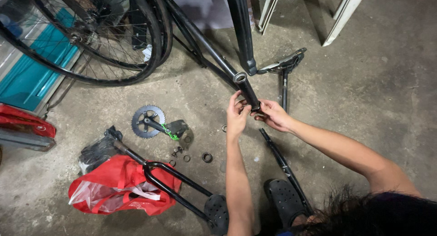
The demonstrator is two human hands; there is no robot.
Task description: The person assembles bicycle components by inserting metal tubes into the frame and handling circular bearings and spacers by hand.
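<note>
A person crouches over a stripped black bicycle frame [214,53] lying on a concrete floor [364,94], seen from above. Both hands meet at the frame's bottom bracket shell [246,91], the short tube where the frame tubes join. The left hand [236,115] curls its fingers around the near end of the shell, seemingly steadying it. The right hand [272,114] closes narrowly on the same end from the other side, fingertips pinched together; whether it holds a small part there cannot be told.

Left of the shell, removed parts lie spread out, apparently set within reach: a toothed chainring with crank arm [149,121], and small rings and bearings [207,157] nearer the person. Farther left of the shell a black fork [166,181] rests across a red bag [118,190]. Just right of the shell a saddle on its seatpost [284,69] lies on the floor. Beyond the shell, two spoked wheels [100,35] lean upright.
</note>
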